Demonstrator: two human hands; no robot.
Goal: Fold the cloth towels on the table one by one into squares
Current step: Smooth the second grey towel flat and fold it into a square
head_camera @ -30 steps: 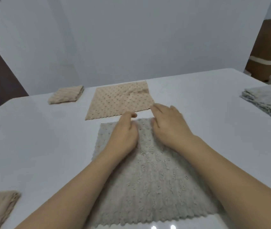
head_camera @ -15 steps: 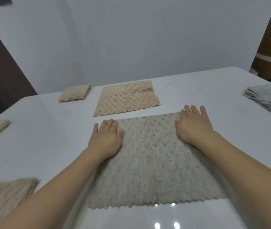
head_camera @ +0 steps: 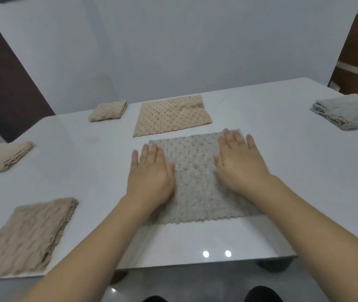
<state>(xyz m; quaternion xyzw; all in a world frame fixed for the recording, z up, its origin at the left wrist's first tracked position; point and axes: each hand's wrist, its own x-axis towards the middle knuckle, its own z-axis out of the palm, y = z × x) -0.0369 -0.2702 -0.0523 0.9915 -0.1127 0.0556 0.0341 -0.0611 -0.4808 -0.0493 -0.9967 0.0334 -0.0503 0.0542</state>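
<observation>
Our left hand (head_camera: 149, 175) and right hand (head_camera: 240, 165), both flat with fingers straight, had slid closer together than half a second earlier, pressing the grey towel (head_camera: 197, 182) lying mid-table (head_camera: 282, 171) just in front of the spread beige towel (head_camera: 171, 115).
</observation>
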